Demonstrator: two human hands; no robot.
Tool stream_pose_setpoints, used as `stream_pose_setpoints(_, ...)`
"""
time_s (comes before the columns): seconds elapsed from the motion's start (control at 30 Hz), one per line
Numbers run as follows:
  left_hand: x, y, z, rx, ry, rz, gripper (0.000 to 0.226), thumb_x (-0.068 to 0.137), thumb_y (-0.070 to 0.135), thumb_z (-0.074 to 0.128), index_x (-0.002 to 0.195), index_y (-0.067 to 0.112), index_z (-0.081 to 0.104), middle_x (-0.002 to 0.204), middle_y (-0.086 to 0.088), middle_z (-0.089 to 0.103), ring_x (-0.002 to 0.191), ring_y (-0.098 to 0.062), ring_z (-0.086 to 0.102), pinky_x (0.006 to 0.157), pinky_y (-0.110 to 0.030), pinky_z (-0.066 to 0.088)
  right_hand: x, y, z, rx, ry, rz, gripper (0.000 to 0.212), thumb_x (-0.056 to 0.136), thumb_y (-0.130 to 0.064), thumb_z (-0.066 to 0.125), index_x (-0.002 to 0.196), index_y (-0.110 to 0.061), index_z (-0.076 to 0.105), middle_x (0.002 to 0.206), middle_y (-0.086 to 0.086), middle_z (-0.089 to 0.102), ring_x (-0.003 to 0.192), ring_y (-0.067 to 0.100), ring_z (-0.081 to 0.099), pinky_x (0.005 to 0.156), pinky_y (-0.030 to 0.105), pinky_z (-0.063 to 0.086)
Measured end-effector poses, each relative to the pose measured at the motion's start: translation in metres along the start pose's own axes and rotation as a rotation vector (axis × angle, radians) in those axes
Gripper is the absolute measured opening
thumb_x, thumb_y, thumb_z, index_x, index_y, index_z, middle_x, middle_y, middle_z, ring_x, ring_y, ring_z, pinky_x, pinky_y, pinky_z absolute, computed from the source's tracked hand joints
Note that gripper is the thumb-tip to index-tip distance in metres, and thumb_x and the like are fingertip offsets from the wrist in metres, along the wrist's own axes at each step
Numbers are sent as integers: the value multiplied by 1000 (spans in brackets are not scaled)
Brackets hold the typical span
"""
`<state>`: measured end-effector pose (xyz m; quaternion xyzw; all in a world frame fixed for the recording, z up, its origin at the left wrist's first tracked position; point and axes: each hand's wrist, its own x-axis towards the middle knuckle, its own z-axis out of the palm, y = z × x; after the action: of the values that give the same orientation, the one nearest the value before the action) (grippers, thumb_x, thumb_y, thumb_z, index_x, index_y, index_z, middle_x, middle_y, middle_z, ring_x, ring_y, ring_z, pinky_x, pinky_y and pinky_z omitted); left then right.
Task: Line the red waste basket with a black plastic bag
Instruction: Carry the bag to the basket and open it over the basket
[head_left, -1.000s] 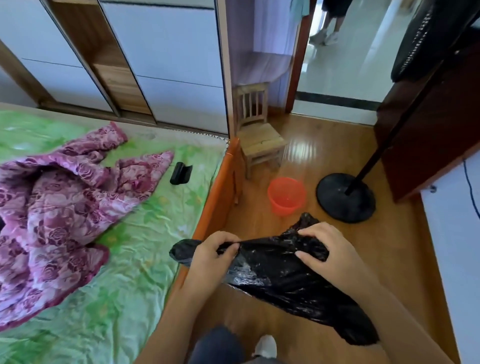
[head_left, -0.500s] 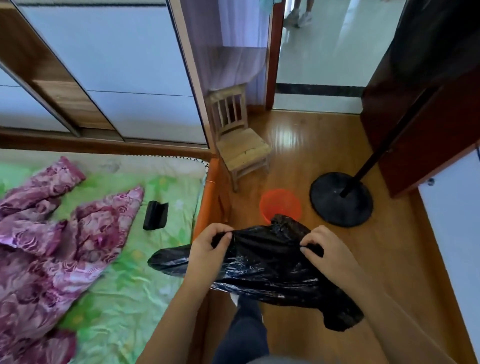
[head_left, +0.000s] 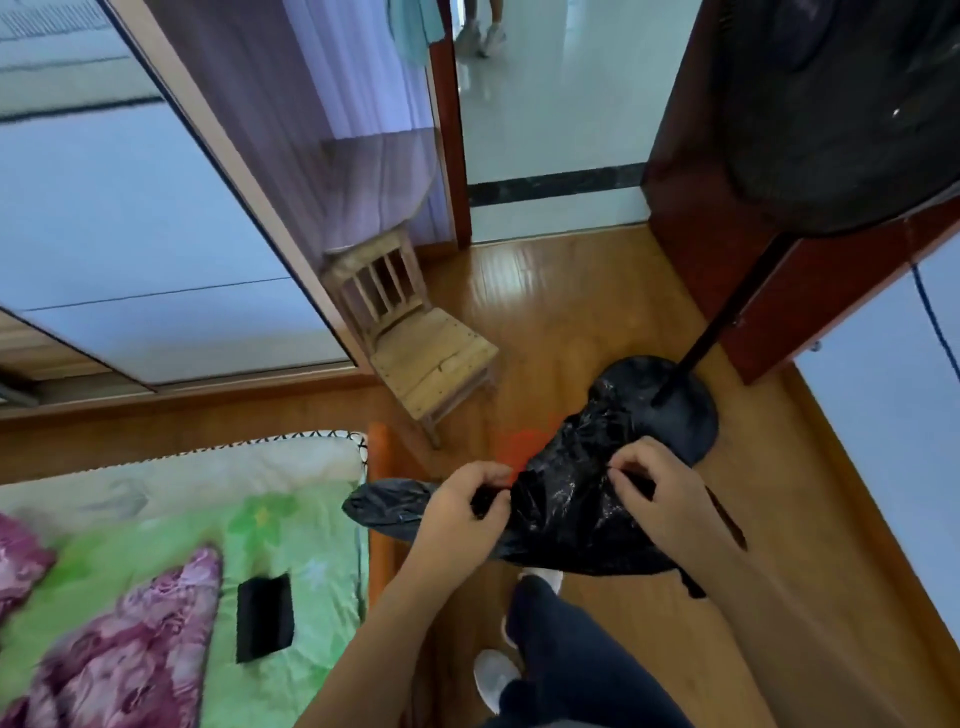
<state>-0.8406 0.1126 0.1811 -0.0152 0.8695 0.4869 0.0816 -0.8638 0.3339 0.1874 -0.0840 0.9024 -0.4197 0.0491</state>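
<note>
Just short of the basket (head_left: 521, 446) (mostly hidden), I note left hand (head_left: 457, 512), the nearer, and right hand (head_left: 660, 493) each pinching the bag (head_left: 566, 514).

L hand (head_left: 457, 514) & R hand (head_left: 660, 493) each pinch a crumpled black plastic bag (head_left: 566, 512) above the wood floor (head_left: 571, 312). Red waste basket (head_left: 522, 444) peeks out at bag's 11 o'clock, sm. wooden chair (head_left: 426, 358) beyond it; bed (head_left: 291, 525) at 8 o'clock.

left hand (head_left: 457, 514): fingers curled, pinching bag (head_left: 566, 519) | right hand (head_left: 660, 493): fingers curled, pinching bag | forearms extended forward
</note>
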Motion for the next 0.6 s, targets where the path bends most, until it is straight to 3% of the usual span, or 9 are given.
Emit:
stream_pose_setpoints(0.13, 63, 18, 3, -14, -70, 37, 21, 87, 14, 57, 104, 26, 57, 98, 10, 61, 94, -5, 55, 75, -1, 37, 45, 6, -15, 19, 68, 11, 15, 86, -9, 58, 80, -22, 53, 80, -10, 53, 80, 2, 52, 69, 11, 40)
stream_pose_setpoints(0.33, 145, 64, 12, 70, -232, 198, 45, 80, 34, 67, 120, 22, 51, 104, 9, 54, 95, 3, 49, 79, 1, 33, 98, 4, -43, 40, 153, 13, 13, 87, -11, 57, 81, -22, 53, 81, -8, 53, 78, 3, 51, 70, 14, 40)
stream_pose_setpoints(0.47, 175, 83, 23, 140, -304, 316, 48, 80, 29, 69, 123, 19, 50, 111, 3, 53, 102, -5, 49, 82, -1, 33, 111, 3, -57, 29, 193, 18, 14, 87, -10, 58, 81, -22, 53, 81, -10, 52, 80, 4, 51, 77, 22, 43)
stream_pose_setpoints(0.6, 192, 96, 40, 127, -399, 339, 62, 80, 28, 68, 134, 25, 36, 117, 9, 48, 104, -1, 46, 90, -18, 41, 108, 3, -68, 38, 269, 48, 13, 85, -6, 60, 81, -18, 56, 82, -12, 51, 83, 8, 52, 81, 28, 45)
